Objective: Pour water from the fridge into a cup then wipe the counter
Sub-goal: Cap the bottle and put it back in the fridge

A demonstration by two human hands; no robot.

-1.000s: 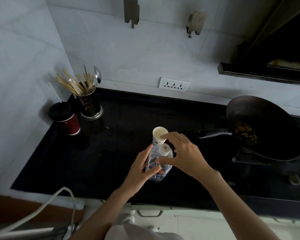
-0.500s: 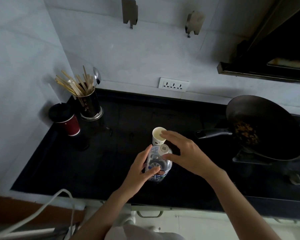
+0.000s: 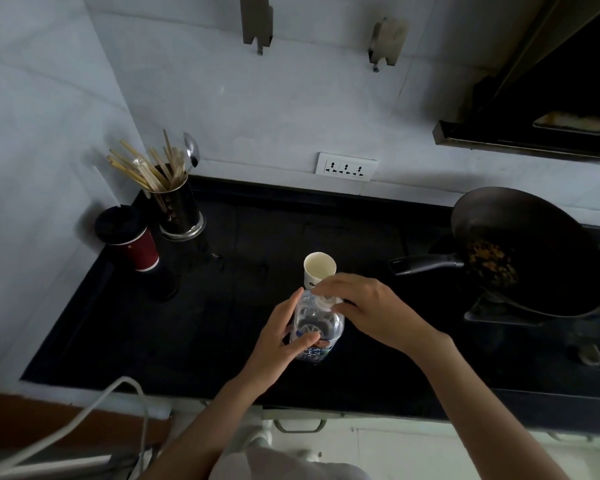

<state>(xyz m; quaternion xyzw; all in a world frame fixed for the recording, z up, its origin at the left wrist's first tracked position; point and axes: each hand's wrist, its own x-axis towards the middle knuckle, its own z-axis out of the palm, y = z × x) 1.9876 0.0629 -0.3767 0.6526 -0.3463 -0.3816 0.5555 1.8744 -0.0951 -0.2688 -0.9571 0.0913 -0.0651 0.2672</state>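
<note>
Fingers (image 3: 300, 341) of left hand (image 3: 278, 344) curled round body of clear plastic water bottle (image 3: 317, 327), thumb on near side; fingers of right hand (image 3: 368, 311) bent over white cap (image 3: 324, 301), pinching it from above; cap seemingly on, though whether loosened cannot be told.

Bottle upright on dark surface (image 3: 205, 323), near front edge, roughly central; paper cup (image 3: 319, 268) just behind it, upright, mouth open, interior pale and apparently empty.

Likely handling: thin-walled plastic, springy under squeeze, probably slick if chilled from fridge; best held at mid-body, firmly but not crushing, lest water jump out once cap is off; appears well filled, so moderately heavy. Paper cup light and easily tipped; calls for slow pour, perhaps with a steadying hand.

Other containers: steel holder (image 3: 177, 213) at back left, full of chopsticks plus a spoon; red tumbler (image 3: 132, 237) with black lid beside it, contents hidden; black wok (image 3: 520, 251) at right on burner, with browned food scraps inside, handle pointing toward cup.
</note>
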